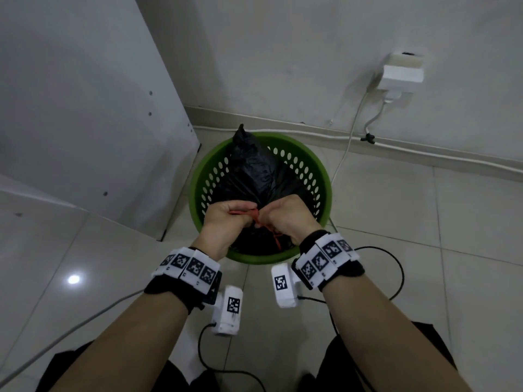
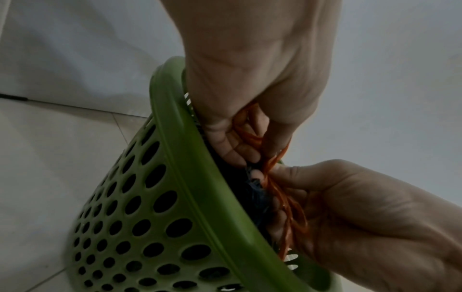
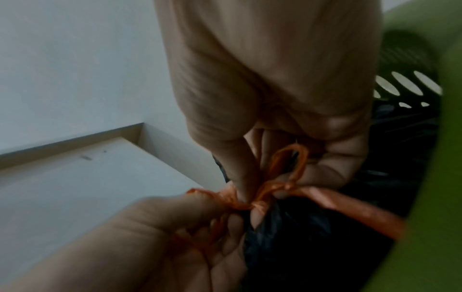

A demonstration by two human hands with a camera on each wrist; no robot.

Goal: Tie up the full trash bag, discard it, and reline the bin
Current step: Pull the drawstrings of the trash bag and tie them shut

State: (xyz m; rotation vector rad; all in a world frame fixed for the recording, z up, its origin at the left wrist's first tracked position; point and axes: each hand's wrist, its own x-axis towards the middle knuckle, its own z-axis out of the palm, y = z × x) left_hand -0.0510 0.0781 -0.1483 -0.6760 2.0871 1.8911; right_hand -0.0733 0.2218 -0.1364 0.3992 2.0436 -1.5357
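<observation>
Item: round green plastic bin (image 1: 317,176) with a perforated wall, stood on a pale tiled floor (image 1: 424,222) close to a white wall and beside a white cabinet panel (image 1: 85,108).

Contents: one black plastic trash bag (image 1: 254,168), seated inside the bin, its upper part gathered; one corner of plastic is seen rising above the far rim.

Fastening: orange plastic drawstring (image 1: 256,215), bunched at the gathered neck of the bag over the near half of the bin, with a loose end trailing toward the near rim. A small loop of it is shown in the right wrist view.

Left hand (image 1: 226,215): fingers curled, one length of the drawstring grasped.

Right hand (image 1: 285,215): fingers curled, the other length pinched just beside the left hand, the two nearly touching.

Also recorded: white wall socket box (image 1: 402,72) with white cables run down to the skirting; marker-printed bands worn on both wrists; black cables lying on the floor.
</observation>
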